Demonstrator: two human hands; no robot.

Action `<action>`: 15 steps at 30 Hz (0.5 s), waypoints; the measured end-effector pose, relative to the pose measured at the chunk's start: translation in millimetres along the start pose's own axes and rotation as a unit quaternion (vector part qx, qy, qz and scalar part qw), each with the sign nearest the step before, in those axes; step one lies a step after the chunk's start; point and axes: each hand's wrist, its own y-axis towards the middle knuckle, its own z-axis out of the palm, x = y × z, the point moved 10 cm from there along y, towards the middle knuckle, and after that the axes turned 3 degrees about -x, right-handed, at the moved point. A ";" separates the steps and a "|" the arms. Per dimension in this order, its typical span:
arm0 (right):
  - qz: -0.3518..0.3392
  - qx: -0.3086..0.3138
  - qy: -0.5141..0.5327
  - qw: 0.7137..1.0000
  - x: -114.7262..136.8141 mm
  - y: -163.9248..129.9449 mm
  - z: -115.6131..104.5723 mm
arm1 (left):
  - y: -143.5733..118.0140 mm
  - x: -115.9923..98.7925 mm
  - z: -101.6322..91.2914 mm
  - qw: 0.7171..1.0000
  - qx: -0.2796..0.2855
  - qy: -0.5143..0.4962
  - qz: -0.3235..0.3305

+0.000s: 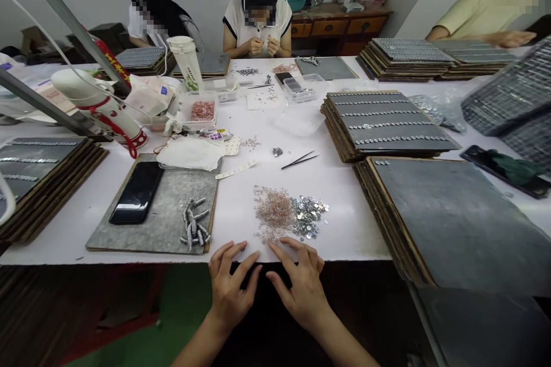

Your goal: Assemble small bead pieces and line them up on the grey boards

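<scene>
The person's left hand (pixel 230 289) and right hand (pixel 301 287) both rest at the near edge of the white surface (pixel 344 195), fingers spread and flat, gripping nothing. The right fingertips (pixel 275 248) touch the near rim of a small heap of pink beads (pixel 275 212); the left fingertips lie on bare surface just beside it. To the right of the pink heap, touching it, lies a heap of silver sequins (pixel 309 217) (the two piles mix a little where they meet).

The work seems to be picking single pieces out of these heaps. I think it is best to drag a few beads away from the rim with one fingertip, so that they lie apart, and not to press into the middle, because the pieces are light and would scatter or fall over the edge, which is very near to the hands. The black tweezers (pixel 300 159) lie further back, well apart from both hands.

To the left is a grey felt board (pixel 172 223) with a dark phone (pixel 138 192) and a bundle of finished silver strips (pixel 194 225) on it. To the right stands a stack of grey boards (pixel 451 218). Other people sit at the far side, their hands busy with their own pieces.
</scene>
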 end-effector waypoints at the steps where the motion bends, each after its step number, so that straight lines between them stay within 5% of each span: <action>1: 0.010 -0.002 -0.004 1.000 -1.3 0.7 1.4 | -0.3 0.5 -1.3 1.000 -0.006 -0.003 0.000; 15: 0.038 -0.032 0.029 0.998 1.2 2.2 -7.3 | -7.5 3.1 -14.2 0.999 -0.044 0.009 -0.020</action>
